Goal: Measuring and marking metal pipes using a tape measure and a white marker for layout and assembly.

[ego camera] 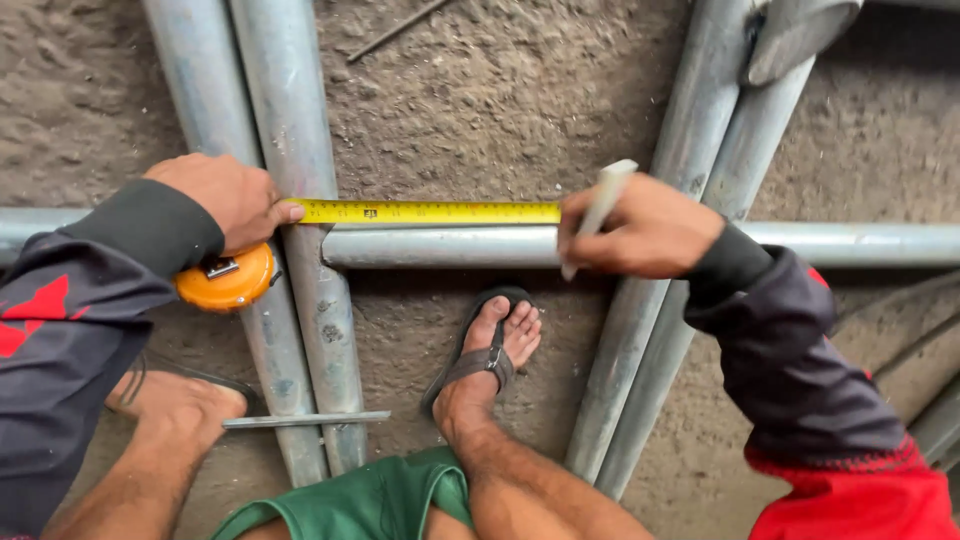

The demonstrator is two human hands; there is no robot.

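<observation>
the left hand [225, 198] is closed on an orange tape measure case [226, 280], its yellow blade [430, 211] stretched along the horizontal steel pipe [440, 246]. the right hand [640, 228] pinches blade end and white marker [598, 210], poised for marking.

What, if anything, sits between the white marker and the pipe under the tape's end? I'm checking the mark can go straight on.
Nothing visible. The right hand holds the white marker with its tip at the horizontal pipe, where the yellow tape ends. The left hand pins the tape's other end.
</observation>
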